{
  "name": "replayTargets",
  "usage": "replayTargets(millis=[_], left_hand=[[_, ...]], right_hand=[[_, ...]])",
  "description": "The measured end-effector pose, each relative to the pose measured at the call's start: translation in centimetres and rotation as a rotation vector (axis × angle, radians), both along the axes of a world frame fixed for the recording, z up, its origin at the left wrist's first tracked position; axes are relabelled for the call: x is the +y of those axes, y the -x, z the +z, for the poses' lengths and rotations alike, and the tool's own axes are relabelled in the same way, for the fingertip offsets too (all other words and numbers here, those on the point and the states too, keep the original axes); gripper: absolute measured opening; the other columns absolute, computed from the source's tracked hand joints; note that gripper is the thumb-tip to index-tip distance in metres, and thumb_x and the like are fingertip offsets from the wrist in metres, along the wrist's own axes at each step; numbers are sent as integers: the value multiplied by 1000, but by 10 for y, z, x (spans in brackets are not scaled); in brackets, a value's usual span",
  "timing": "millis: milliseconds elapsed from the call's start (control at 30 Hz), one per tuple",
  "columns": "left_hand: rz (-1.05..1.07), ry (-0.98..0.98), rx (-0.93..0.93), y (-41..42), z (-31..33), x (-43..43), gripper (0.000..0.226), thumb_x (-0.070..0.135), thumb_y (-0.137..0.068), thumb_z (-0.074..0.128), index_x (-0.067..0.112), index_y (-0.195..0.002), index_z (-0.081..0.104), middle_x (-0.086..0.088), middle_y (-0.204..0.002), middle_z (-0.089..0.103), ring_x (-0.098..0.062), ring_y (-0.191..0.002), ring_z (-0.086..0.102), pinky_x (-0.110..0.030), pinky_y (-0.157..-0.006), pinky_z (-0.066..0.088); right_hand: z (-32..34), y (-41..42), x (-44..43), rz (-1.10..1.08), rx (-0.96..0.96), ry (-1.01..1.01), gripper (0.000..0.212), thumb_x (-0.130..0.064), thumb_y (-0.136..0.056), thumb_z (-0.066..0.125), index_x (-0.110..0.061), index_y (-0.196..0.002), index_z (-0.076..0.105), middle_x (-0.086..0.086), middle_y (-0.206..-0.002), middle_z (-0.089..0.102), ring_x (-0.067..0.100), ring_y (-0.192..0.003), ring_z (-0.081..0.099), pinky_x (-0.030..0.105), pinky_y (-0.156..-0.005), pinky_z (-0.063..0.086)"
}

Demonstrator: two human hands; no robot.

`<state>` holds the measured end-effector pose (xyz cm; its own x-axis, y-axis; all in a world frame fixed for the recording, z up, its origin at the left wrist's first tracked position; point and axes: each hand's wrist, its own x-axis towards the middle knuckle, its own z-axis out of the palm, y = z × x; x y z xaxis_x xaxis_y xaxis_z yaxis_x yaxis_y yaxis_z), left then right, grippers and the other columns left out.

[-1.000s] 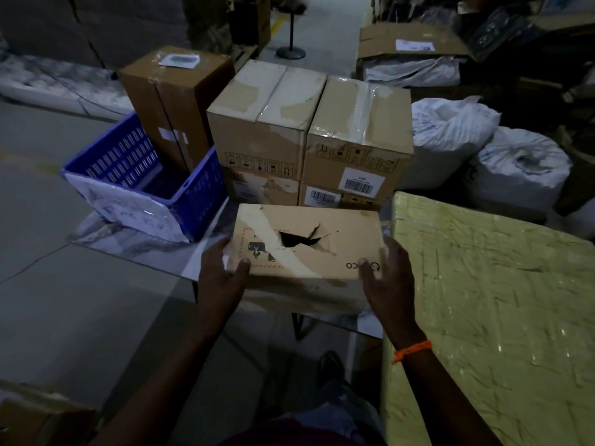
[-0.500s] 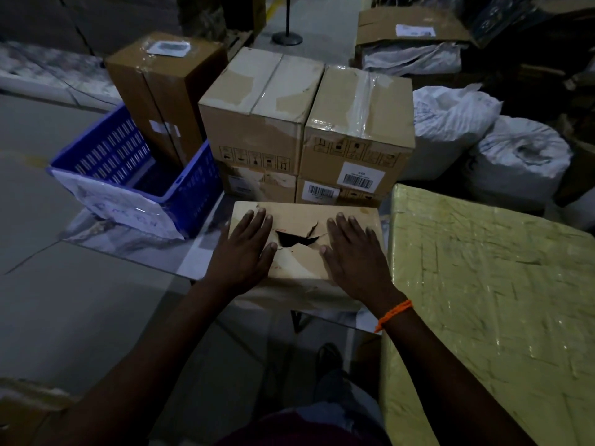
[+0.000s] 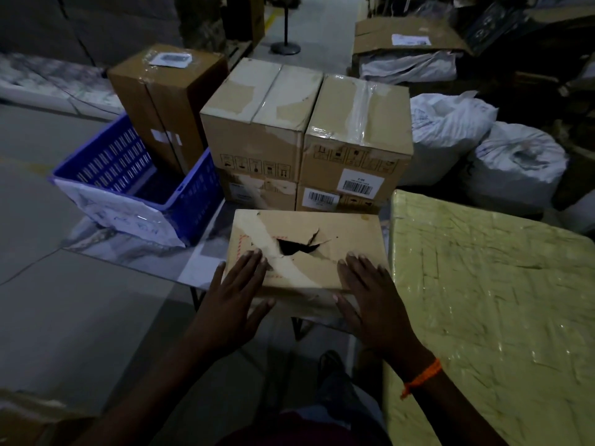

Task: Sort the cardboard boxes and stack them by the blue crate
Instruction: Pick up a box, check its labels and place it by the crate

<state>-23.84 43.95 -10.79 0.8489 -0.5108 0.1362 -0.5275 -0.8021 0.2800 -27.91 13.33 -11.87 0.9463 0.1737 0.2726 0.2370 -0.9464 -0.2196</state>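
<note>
Boxes up front come to six: one torn box [image 3: 351, 239] nearest, a stack [image 3: 357, 130] of four just beyond it, two on two, and one tall box [image 3: 167, 101] standing upright at the far left. One blue crate [image 3: 196, 194] sits left of the stack and in front of the tall box, tilted, with a white sheet hanging over its near wall. On the right are two white sacks [image 3: 447, 130] and one big block [image 3: 489, 300] wrapped in yellowish film. One open carton [image 3: 405, 37] lies far off to the right.

Lying flat at the near edge of the table [image 3: 135, 249], the torn box has the stack just beyond it and the block just to its right. It is low and wide, and its top has a jagged dark hole near the middle, a pale strip peeled diagonally across it and red dashed printing at the left.

Both hands lie spread on that top, fingers straight and gripping nothing. The left hand [image 3: 236, 294] covers the near left corner and the right hand [image 3: 370, 294] the near right corner, thumbs hanging over the near edge. An orange band [image 3: 421, 378] circles the right wrist.

The stack's boxes are plain brown and taped along the top seams. Handling symbols are printed on their near faces, and barcode labels are stuck on the right pair. The tall box carries a label on top.
</note>
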Motion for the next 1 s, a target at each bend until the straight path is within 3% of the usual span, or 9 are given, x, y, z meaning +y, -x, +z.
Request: replayTargets(millis=[233, 400, 500, 567, 633, 733, 767, 867, 1000], left_hand=[[51, 30, 36, 3, -10, -7, 77, 64, -101, 26, 18, -162, 21, 0, -170, 8, -15, -158, 4, -48, -123, 8], [24, 142, 61, -1, -13, -2, 72, 50, -99, 43, 19, -162, 23, 0, -171, 8, -17, -158, 4, -58, -122, 24], [133, 360, 60, 4, -21, 5, 75, 27, -97, 62, 17, -161, 25, -8, -170, 13, -28, -156, 17, -59, -116, 37], [259, 541, 136, 7, -26, 13, 76, 29, -97, 64, 16, -161, 23, -10, -168, 21, -29, -153, 26, -59, -113, 41], [328, 643, 262, 13, -24, 12, 66, 37, -99, 61, 19, -156, 33, -7, -160, 39, -23, -146, 41, -48, -107, 50], [336, 536, 296, 27, -18, 2, 46, 26, -102, 59, 21, -146, 48, 0, -143, 58, -12, -129, 55, -9, -83, 46], [359, 563, 287, 28, -16, 0, 44, 25, -102, 59, 22, -145, 50, 1, -140, 60, -9, -126, 56, -8, -82, 46], [405, 675, 221, 27, -7, 0, 44, 22, -100, 63, 29, -141, 51, 4, -131, 64, 1, -115, 60, -28, -90, 57], [432, 749, 142, 18, 5, -1, 61, 21, -96, 69, 29, -149, 38, 26, -116, 54, 24, -103, 53, -2, -79, 46]], right_hand=[[-7, 3, 2, -29, -4, 44, 62, -49, -106, 34, -15, -157, 42, 8, -166, 35, 27, -155, 28, 50, -123, 21], [-9, 1, -1, -24, -21, -33, 60, -45, -102, 42, -18, -156, 44, 8, -165, 36, 27, -154, 29, 55, -121, 29], [-15, 16, -6, -227, -95, -324, 62, -37, -99, 59, -15, -155, 44, 12, -163, 36, 29, -151, 34, 47, -118, 34], [-17, 26, -10, -436, -24, -652, 74, -27, -93, 75, -14, -157, 38, 10, -161, 38, 26, -148, 38, 37, -114, 37], [-25, 28, -13, -524, 172, -908, 70, -21, -90, 80, -20, -150, 45, 6, -151, 52, 23, -141, 48, 23, -105, 42], [-39, 29, -13, -442, 257, -969, 46, -18, -90, 79, -27, -130, 59, -7, -123, 69, 15, -122, 64, 10, -91, 49], [-39, 27, -13, -445, 251, -980, 43, -20, -91, 79, -28, -128, 60, -9, -121, 70, 7, -118, 65, 15, -94, 51], [-27, 21, -12, -452, 216, -1025, 46, -26, -92, 77, -24, -136, 61, -7, -123, 69, -5, -111, 63, 26, -97, 54], [-11, 9, -15, -412, 186, -996, 52, -34, -93, 76, -32, -141, 56, -3, -121, 58, -1, -108, 61, 20, -87, 53]])
